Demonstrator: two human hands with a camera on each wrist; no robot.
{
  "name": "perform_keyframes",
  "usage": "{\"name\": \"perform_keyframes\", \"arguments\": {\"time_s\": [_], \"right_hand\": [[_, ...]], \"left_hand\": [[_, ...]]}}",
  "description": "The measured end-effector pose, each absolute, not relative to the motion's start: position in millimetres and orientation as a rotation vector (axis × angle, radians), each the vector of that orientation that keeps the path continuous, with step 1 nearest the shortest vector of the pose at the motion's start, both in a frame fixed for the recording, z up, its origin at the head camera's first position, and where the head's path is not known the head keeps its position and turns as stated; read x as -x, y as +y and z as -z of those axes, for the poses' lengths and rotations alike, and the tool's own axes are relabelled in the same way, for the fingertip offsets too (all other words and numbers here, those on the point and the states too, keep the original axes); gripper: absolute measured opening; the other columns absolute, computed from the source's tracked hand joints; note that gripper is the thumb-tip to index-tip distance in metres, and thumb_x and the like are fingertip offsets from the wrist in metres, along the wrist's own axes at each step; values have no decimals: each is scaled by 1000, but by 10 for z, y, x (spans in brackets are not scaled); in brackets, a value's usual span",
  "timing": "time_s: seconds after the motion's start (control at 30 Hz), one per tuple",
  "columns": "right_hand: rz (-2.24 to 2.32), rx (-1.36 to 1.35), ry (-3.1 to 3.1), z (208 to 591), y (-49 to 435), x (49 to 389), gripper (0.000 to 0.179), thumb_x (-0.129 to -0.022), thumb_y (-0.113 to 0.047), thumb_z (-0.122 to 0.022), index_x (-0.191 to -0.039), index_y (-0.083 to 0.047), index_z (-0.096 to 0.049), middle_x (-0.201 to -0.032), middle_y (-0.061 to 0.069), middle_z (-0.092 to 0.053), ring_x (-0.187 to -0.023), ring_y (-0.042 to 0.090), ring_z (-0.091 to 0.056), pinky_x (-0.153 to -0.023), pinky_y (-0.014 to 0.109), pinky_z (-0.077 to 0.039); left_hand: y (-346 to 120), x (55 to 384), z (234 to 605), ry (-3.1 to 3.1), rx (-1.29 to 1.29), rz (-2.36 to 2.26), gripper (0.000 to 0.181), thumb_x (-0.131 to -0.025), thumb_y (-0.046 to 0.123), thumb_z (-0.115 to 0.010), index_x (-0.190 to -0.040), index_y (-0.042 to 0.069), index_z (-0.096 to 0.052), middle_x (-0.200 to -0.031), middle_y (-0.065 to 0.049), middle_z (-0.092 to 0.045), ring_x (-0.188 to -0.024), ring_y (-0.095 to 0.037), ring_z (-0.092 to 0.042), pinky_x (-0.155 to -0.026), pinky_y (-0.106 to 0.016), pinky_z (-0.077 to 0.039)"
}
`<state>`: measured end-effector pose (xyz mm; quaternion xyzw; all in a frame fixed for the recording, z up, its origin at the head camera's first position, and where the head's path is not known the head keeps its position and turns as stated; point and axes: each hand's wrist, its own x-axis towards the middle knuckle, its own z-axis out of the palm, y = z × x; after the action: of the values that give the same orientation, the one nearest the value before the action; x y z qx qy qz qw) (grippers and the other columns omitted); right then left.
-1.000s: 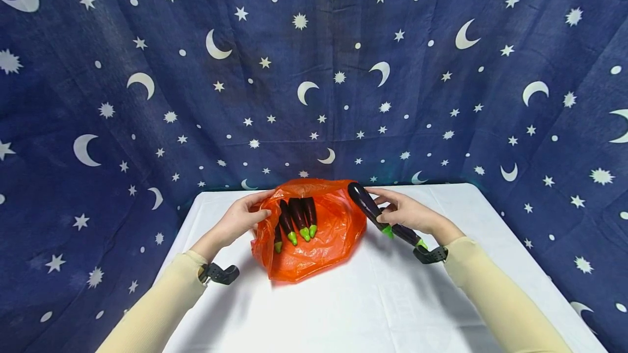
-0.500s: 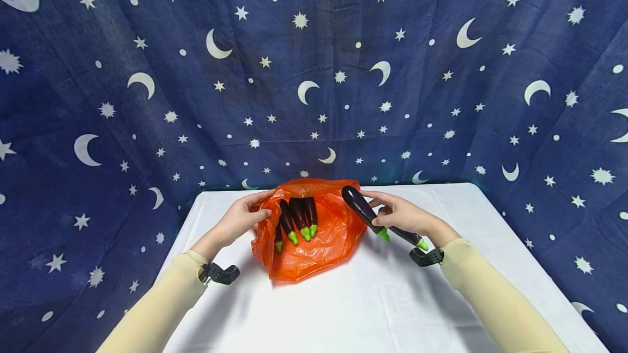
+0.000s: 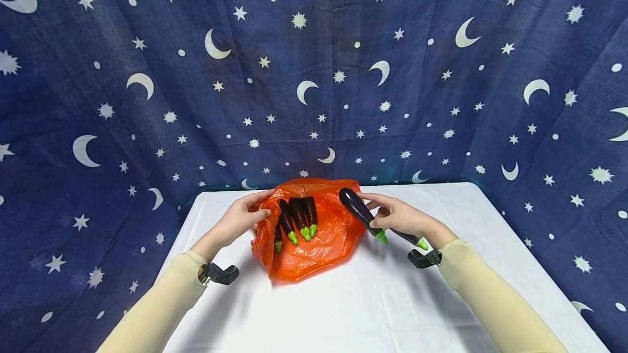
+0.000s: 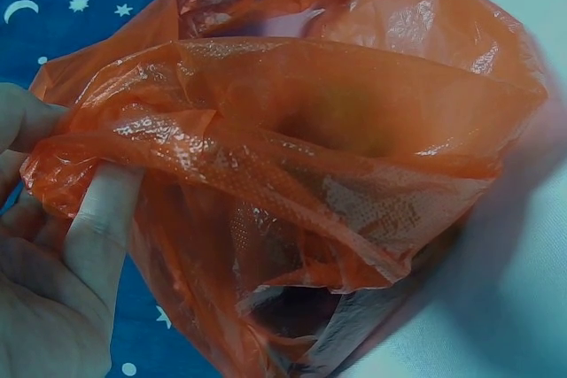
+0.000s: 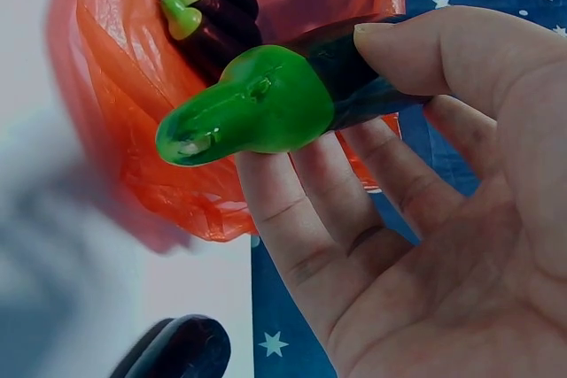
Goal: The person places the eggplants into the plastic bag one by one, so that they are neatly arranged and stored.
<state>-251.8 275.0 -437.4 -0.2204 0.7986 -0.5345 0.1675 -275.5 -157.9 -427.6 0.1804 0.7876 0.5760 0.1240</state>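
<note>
An orange plastic bag [image 3: 319,257] lies open toward me on the table, with several eggplants [image 3: 297,215] inside, their green stems facing me. My left hand [image 3: 241,217] pinches the bag's left rim between thumb and fingers; the left wrist view shows the gathered plastic [image 4: 177,139] there. At the bag's right side, my right hand [image 3: 402,215] holds another eggplant [image 3: 357,207] by thumb and fingers, tilted, its dark end over the bag's opening. In the right wrist view its green stem [image 5: 266,99] points away from the palm. One more eggplant [image 3: 411,237] lies on the table, partly hidden below the right hand.
A white cloth covers the table [image 3: 333,315]. Behind it and at both sides hangs a dark blue curtain [image 3: 275,108] with moons and stars. Each wrist wears a black strap mount, such as the right mount [image 3: 424,259].
My right hand has moved a little left with its eggplant, bringing the dark end over the bag's right side. The left hand and the bag have stayed in place.
</note>
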Motion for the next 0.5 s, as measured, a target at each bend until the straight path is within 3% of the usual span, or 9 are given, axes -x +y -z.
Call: {"name": "perform_keyframes", "arguments": {"time_s": [0.23,0.5], "right_hand": [[1488,582,2297,4386,2702,2503,76,-89,-5,-74,-157,-20,-43,-128,20,-61,-85,33,-70,-86,34,-50],[1480,553,2285,4410,2637,2497,76,-90,-4,-73,-156,-27,-44,-126,16,-61,-91,32,-68,-85,40,-54]], "left_hand": [[-1589,2759,4284,2299,-536,-1674,57,-98,8,-62,-153,11,-49,-123,-16,-67,-87,-22,-66,-60,-33,-57],[-1583,2759,4278,2303,-531,-1673,56,-98,8,-63,-153,13,-50,-121,-17,-67,-85,-24,-66,-60,-33,-57]]}}
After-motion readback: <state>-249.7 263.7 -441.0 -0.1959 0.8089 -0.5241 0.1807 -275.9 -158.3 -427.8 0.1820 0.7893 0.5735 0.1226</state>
